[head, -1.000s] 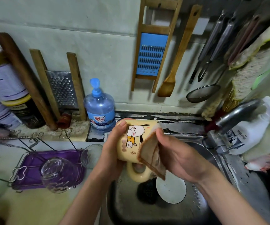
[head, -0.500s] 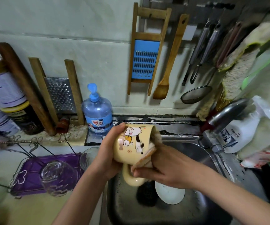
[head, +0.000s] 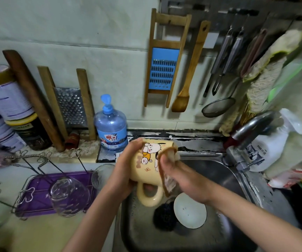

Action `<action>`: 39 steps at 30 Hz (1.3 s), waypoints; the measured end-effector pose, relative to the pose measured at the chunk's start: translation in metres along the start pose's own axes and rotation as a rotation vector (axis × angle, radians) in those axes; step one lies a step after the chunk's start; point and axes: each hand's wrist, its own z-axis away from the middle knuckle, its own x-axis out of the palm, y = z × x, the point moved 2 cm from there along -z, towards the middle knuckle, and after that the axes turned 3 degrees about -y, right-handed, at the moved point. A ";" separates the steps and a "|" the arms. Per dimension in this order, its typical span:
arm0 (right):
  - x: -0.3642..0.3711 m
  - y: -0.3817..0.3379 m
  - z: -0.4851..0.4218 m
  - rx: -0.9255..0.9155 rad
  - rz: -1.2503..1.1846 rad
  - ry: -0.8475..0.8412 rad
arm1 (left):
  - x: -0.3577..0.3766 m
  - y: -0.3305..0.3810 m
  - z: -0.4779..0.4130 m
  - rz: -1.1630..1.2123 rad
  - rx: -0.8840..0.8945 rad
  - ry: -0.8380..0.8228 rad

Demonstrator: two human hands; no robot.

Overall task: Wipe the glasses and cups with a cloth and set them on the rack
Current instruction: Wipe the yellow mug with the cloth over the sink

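At the far left we see stacked round tins point(head: 5, 93) with paper labels. A smooth brown wooden rolling pin point(head: 33, 100) leans on the wall beside them, next to a punched metal grater point(head: 70, 106) in a wooden frame.

Nearer, on the pale counter, stands the wire rack point(head: 27, 194). Its thin rods end in clover-shaped loops, and it sits over a flat purple tray point(head: 37, 186). A clear glass point(head: 68, 199) rests upended on the rack, and a second glass point(head: 102, 174) tilts at the tray's right edge. Behind it is a translucent blue dispenser bottle point(head: 111, 130) with a pump top.

In the middle, above the steel sink point(head: 219, 171), the left hand point(head: 126, 171) wraps round the base end of a glossy cream mug point(head: 146, 164) printed with a cartoon dog. The mug lies on its side, with its thick loop handle pointing down and its mouth to the right. The right hand point(head: 186, 180) pinches a brown cloth point(head: 166, 179) folded over the mug's rim, thumb on the outside. We cannot tell how far its fingers reach inside.

In the basin below lie a dark wiry scourer point(head: 164, 215) and a round white dish point(head: 190, 210).

On the far wall hang a blue plastic slicer point(head: 164, 70) in a wooden frame, a wooden spatula point(head: 188, 75) and a mesh strainer point(head: 217, 107). Further right are the dull metal tap point(head: 252, 128) and a white spray bottle point(head: 272, 142).
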 end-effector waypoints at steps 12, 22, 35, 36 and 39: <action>0.001 -0.001 0.006 0.056 -0.028 0.006 | -0.004 -0.002 -0.001 -0.012 0.006 -0.009; -0.030 0.008 0.015 -0.348 1.022 -0.048 | -0.007 0.007 0.002 0.063 -0.294 -0.049; -0.032 -0.029 0.015 0.031 -0.739 -0.074 | 0.016 0.008 0.003 0.024 0.046 0.016; -0.034 -0.028 0.013 -0.005 -0.830 -0.113 | 0.017 0.011 0.002 -0.004 0.070 0.021; -0.038 -0.020 0.011 -0.030 -0.923 -0.209 | 0.016 0.016 -0.002 -0.061 0.074 0.036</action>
